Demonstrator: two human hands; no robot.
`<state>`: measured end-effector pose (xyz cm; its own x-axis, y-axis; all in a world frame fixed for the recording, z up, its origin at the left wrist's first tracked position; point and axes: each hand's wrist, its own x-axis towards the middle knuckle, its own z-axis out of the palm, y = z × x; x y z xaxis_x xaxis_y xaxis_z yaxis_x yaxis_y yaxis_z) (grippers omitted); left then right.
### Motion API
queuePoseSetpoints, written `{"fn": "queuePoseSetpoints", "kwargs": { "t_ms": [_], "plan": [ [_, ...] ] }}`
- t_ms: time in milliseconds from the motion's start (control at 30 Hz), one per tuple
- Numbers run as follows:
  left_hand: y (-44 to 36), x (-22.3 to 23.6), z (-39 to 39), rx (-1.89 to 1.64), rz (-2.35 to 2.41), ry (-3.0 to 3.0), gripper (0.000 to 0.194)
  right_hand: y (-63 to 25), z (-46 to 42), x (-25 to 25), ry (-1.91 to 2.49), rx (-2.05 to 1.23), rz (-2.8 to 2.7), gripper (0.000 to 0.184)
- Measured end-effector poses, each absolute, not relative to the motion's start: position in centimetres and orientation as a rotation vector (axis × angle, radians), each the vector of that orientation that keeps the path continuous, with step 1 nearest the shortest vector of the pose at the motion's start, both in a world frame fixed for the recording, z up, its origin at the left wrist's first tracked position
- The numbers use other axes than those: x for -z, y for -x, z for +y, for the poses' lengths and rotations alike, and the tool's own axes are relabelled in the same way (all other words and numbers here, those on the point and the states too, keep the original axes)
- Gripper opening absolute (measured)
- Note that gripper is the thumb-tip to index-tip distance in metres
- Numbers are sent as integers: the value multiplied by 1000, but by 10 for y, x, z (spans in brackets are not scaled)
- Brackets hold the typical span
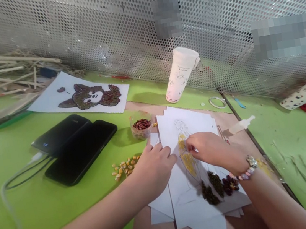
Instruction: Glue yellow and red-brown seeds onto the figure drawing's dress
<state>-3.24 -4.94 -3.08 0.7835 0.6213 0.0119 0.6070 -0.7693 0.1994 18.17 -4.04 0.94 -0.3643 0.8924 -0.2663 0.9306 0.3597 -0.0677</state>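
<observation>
A pencil drawing of a figure on white paper (184, 202) lies in front of me, part of its dress covered in yellow grains (189, 163). My right hand (209, 148), with a beaded bracelet at the wrist, is pinched over the upper yellow part. Whatever its fingertips hold is too small to make out. At the paper's left edge, my left hand (157, 168) has its fingers curled downward, their tips hidden. Dark green beans (216, 183) and dark red beans (230, 184) form shapes low on the drawing. Yellow corn kernels (123, 168) lie beside my left forearm.
A clear cup of red beans (142, 125) stands behind my left hand. Left are a phone (80, 153), a black power bank (63, 134) with cable and a dog picture (95, 96). A paper cup (180, 75) stands behind; a glue bottle (242, 125) lies right.
</observation>
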Motion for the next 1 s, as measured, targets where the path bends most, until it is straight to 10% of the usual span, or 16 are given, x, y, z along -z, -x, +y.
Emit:
{"fn": "queuePoseSetpoints", "kwargs": {
  "t_ms": [1000],
  "plan": [
    [33,29,-47,-77,997,-2728,27,-192,-36,2,-1637,627,2587,13]
  ]
}}
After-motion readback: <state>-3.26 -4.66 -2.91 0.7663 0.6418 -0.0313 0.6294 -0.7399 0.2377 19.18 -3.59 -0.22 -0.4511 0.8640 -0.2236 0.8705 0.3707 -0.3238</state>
